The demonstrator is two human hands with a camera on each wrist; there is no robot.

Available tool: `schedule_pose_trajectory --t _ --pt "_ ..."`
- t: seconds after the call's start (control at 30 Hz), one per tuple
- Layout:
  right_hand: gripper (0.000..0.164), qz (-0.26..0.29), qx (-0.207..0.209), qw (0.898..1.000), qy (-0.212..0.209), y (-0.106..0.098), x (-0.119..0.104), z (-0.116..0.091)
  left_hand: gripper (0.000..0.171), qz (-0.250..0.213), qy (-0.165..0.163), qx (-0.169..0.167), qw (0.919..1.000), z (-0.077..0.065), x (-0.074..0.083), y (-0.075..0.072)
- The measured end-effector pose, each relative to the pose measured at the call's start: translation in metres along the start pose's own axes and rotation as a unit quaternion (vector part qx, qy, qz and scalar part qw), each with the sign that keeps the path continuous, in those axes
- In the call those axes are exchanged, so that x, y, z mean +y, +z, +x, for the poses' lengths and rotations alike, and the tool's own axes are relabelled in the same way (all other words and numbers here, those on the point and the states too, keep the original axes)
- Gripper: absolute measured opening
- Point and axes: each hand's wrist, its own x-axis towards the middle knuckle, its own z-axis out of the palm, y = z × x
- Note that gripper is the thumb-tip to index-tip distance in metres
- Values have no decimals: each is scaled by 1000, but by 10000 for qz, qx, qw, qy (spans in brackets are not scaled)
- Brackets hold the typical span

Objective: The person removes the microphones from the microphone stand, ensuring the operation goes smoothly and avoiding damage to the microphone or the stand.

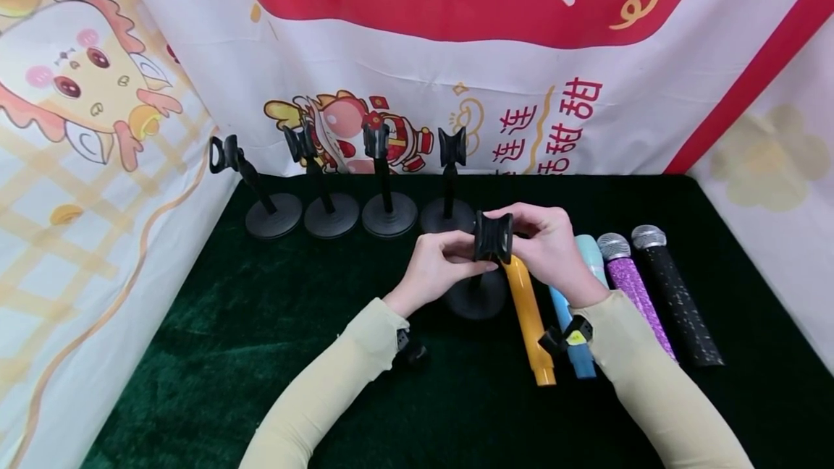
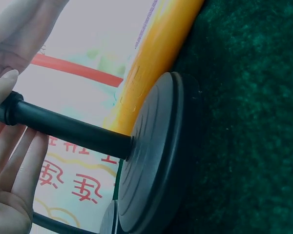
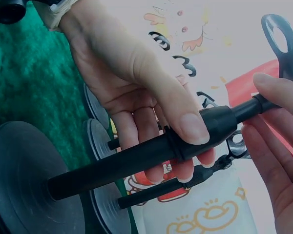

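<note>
A black microphone stand [image 1: 493, 239] with a round base stands on the dark green cloth, both hands on its upper part. My left hand [image 1: 435, 270] holds the collar of the stem between thumb and fingers, as the right wrist view shows [image 3: 136, 73]. Higher up, just under the clip, my right hand [image 1: 546, 248] pinches the thin upper rod; its thumb and fingers [image 3: 271, 92] lie on either side. The clip holds nothing. Beside the base lies a yellow-orange microphone [image 1: 529, 320], its upper end hidden behind the right hand.
Several similar black stands [image 1: 330, 214] line the cloth's back edge. To the right lie a blue microphone [image 1: 589, 255], partly under the right arm, a glittery purple one [image 1: 635, 295] and a black speckled one [image 1: 680, 302]. A printed curtain [image 1: 417, 56] hangs behind.
</note>
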Motion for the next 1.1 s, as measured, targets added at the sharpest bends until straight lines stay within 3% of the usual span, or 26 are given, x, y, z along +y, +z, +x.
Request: schedule_pose_trajectory --t 0.47,0.73,1.1 --pt "21 24 -167 9994 298 6 11 -9 26 116 -131 -24 9998 -2 -4 -2" --pt "15 70 -178 9994 302 8 -17 -9 24 106 -249 21 9996 -3 -3 -1" --pt "16 -12 -114 9991 416 9 -19 -9 22 120 -272 102 9995 -4 -1 1"
